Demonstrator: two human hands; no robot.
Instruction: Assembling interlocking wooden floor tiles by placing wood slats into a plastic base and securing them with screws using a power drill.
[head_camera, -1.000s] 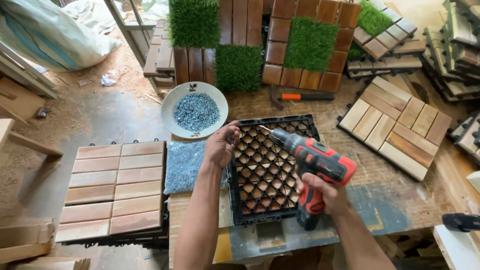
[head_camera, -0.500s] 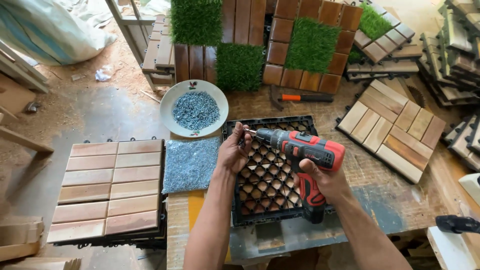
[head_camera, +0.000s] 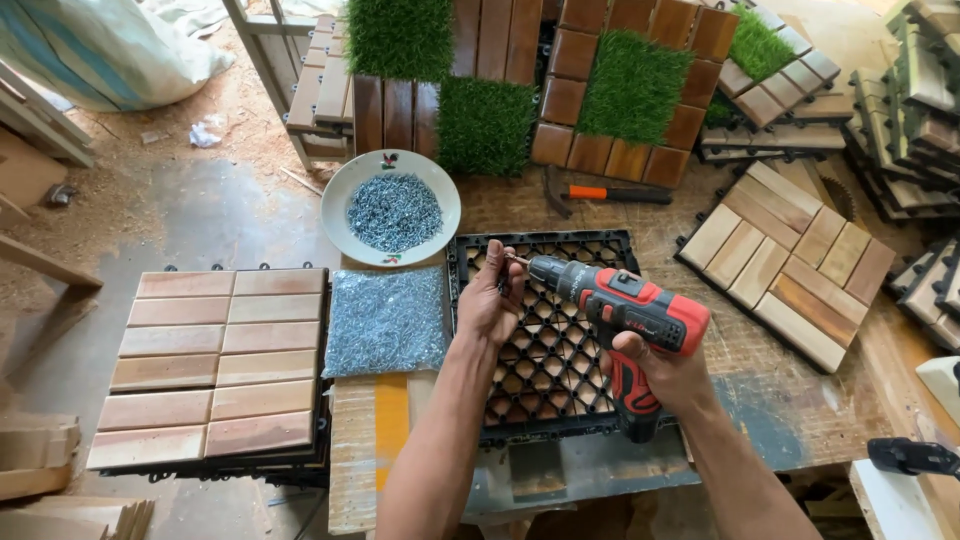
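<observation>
Forearms come up from the bottom edge of the view, both bare, meeting over a black plastic grid (head_camera: 545, 350) that lies flat on the tabletop (head_camera: 800, 400). The right hand (head_camera: 655, 372) is closed around the grip of a red and black cordless drill (head_camera: 620, 310), fingers wrapped tight, wrist bent slightly inward. The left hand (head_camera: 490, 295) is raised with its fingers curled toward the drill's nose, fingertips pinched at the bit, where a small screw (head_camera: 515, 260) seems to sit; whether the fingers hold the screw or only steady it cannot be told. The drill's long axis runs roughly level, from right to left across the grid, with the chuck and bit pointing left and a little away from the person, and the handle hanging down toward the near edge. The drill is held above the upper middle of the grid, not touching it. Just left of the grid lies a flat heap of loose silver screws (head_camera: 385, 320), and beyond that a white bowl (head_camera: 345, 190) holds more of them. A wooden slat tile (head_camera: 215, 360) sits well to the left. The battery end of the drill is hidden behind the right hand, and the grid's near edge is partly covered by both arms.
</observation>
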